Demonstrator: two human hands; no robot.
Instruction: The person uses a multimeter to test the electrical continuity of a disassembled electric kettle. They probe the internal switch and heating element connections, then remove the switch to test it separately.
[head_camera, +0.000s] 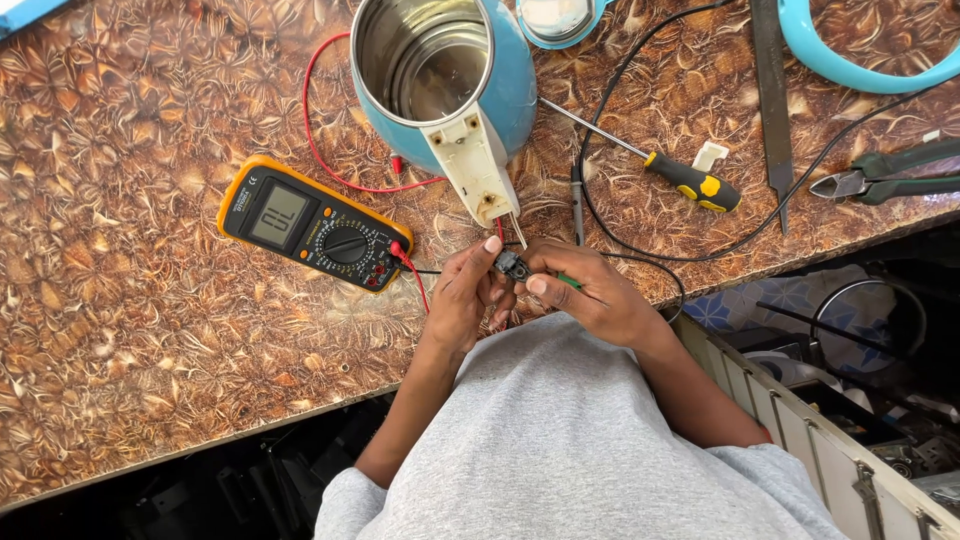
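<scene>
My left hand (462, 298) and my right hand (590, 292) meet at the table's front edge, both pinching a small black switch part (512, 266). A green piece (569, 282) shows in my right hand's fingers. Just beyond them a blue electric kettle (445, 75) lies open with its cream handle (473, 165) pointing at my hands and thin wires trailing from it. A yellow-cased multimeter (312, 224) lies to the left, with a red lead (330, 170) looping behind the kettle.
A yellow-and-black screwdriver (690, 182), a metal file (772, 95), green-handled pliers (885, 175), a black probe lead (600, 190) and a blue ring (860, 65) lie at the right on the brown patterned table (120, 300). Crates of parts stand below the right edge.
</scene>
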